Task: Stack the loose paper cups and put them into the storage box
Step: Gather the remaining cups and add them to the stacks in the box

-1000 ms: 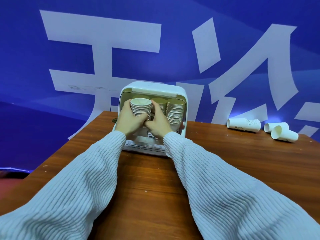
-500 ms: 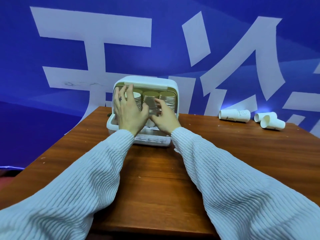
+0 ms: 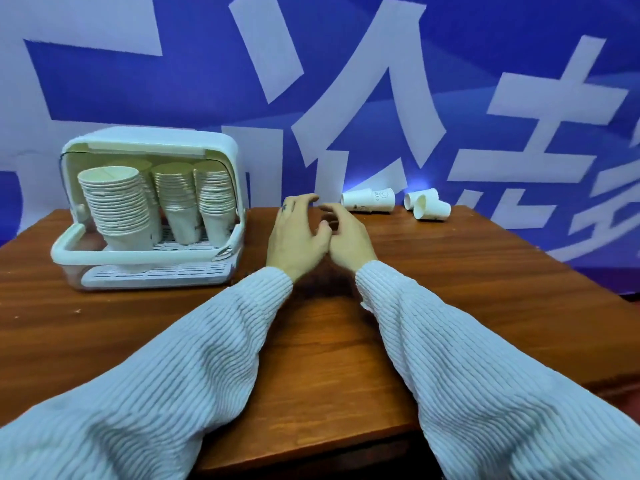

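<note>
While both hands are empty, left hand (image 3: 294, 237) and right hand (image 3: 348, 237) hover with loose fingers over the table (image 3: 450, 289). Storage box (image 3: 152, 143) holds stacked cups (image 3: 117, 206). Loose cups (image 3: 369, 199) lie at the far edge. Step: fetching them. Next: reach forward-right, nest them.

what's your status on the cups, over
Left hand and right hand open, empty. Stacks in storage box. Loose cups lying beyond hands. Path clear.
</note>
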